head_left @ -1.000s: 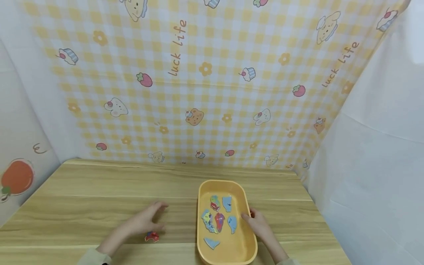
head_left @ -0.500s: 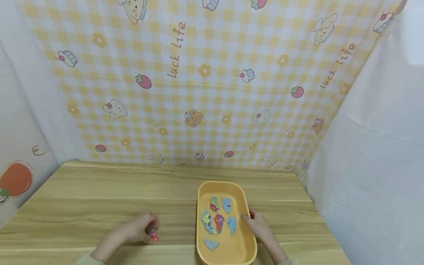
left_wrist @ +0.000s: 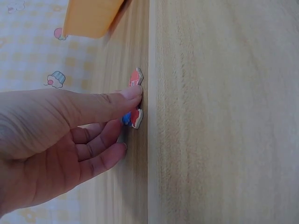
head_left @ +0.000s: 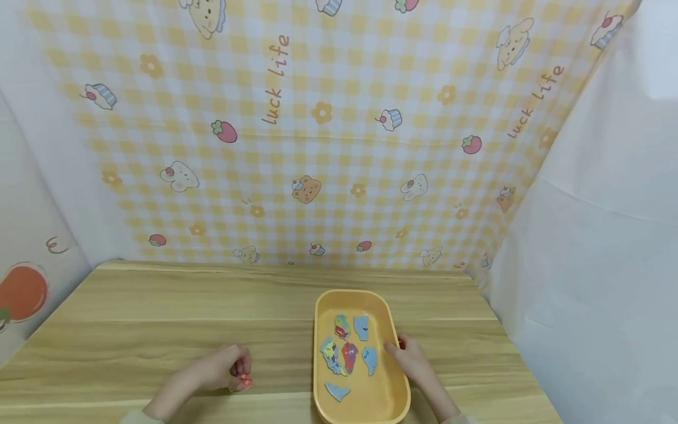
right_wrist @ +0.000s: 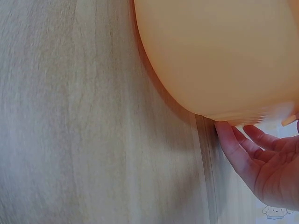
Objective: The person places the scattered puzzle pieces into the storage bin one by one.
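My left hand [head_left: 218,367] is low over the table, left of the tray, and pinches a small red-and-blue puzzle piece [head_left: 246,382]. In the left wrist view the thumb lies across the middle of this piece [left_wrist: 136,77], which stands edge-up close to the wood; the fingertips are behind it, partly hidden. A yellow-orange tray [head_left: 382,401] has my right hand [head_left: 415,360] at its right side, gripping the rim with the thumb at the inner edge and the fingers outside. The right wrist view shows these fingers [right_wrist: 229,142] against the tray's outer wall [right_wrist: 219,60].
Several puzzle pieces lie flat in the tray, among them a red one [head_left: 349,357], a yellow-and-blue one [head_left: 331,355] and a plain blue one [head_left: 337,391]. The wooden table [head_left: 185,306] ends at a checked cloth [head_left: 328,153] behind, with white cloth at both sides.
My left hand came down and left from above the table, and its spread fingers closed on the red-and-blue piece. The right hand and the tray have stayed in place.
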Demonstrator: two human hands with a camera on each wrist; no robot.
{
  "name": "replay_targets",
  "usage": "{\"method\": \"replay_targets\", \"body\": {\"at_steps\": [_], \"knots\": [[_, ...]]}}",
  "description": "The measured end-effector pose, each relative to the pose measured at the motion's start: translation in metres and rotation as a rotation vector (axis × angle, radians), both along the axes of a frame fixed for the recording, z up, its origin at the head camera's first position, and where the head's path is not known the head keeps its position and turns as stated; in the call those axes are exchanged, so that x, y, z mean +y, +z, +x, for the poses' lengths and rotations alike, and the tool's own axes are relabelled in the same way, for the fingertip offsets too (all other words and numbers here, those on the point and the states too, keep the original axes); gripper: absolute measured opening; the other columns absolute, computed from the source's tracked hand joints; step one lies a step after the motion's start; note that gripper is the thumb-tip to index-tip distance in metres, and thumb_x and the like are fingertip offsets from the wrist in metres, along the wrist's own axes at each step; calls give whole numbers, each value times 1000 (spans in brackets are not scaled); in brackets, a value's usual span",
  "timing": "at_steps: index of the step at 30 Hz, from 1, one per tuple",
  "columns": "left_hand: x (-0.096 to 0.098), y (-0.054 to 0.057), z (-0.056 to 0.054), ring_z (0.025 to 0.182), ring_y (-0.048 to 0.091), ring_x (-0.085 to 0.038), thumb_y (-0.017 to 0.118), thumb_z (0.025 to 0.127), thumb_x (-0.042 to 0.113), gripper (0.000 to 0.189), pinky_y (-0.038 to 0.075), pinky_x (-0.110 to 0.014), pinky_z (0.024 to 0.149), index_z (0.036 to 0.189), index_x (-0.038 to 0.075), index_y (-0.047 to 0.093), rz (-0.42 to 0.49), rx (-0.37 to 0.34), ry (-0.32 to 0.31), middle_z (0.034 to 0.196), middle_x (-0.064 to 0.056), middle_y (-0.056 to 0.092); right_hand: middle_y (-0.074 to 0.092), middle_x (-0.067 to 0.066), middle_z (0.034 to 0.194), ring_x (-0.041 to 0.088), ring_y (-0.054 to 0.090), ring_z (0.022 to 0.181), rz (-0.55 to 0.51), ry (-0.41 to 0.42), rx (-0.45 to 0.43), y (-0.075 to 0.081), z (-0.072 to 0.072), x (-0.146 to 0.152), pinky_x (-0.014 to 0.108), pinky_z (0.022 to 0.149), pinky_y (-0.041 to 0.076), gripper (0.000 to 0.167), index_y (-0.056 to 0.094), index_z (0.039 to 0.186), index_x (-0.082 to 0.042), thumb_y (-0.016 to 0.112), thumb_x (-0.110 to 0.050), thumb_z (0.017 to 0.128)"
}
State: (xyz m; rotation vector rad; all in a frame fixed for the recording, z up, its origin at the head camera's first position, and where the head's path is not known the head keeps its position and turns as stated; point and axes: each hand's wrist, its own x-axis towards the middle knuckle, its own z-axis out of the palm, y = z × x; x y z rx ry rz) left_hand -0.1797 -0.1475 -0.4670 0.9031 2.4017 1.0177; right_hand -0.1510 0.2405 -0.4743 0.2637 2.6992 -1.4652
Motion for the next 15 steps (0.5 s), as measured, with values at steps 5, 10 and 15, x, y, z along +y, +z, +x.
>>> {"method": "replay_targets", "body": {"at_steps": [5,10,15], "knots": [[0,-2,-1,65,39,-1,73,66,1,22,35,-17,55,74,7,53,-7,26,-10,71,2,47,63,15,83,17,61,68,8,10,1,0,0,1,31,61,53,42,51,114,14,55,-17,86],[2,0,-1,66,37,-1,73,65,1,23,33,-17,56,73,7,53,-29,49,-31,71,4,45,63,15,83,17,61,68,9,12,3,0,0,1,31,61,53,43,51,115,14,56,-17,86],[3,5,1,66,36,-3,73,69,3,23,32,-17,55,75,7,51,-61,37,-52,72,2,44,63,15,83,17,61,68,-1,9,-1,0,0,1,31,61,53,43,50,116,15,55,-16,86]]}}
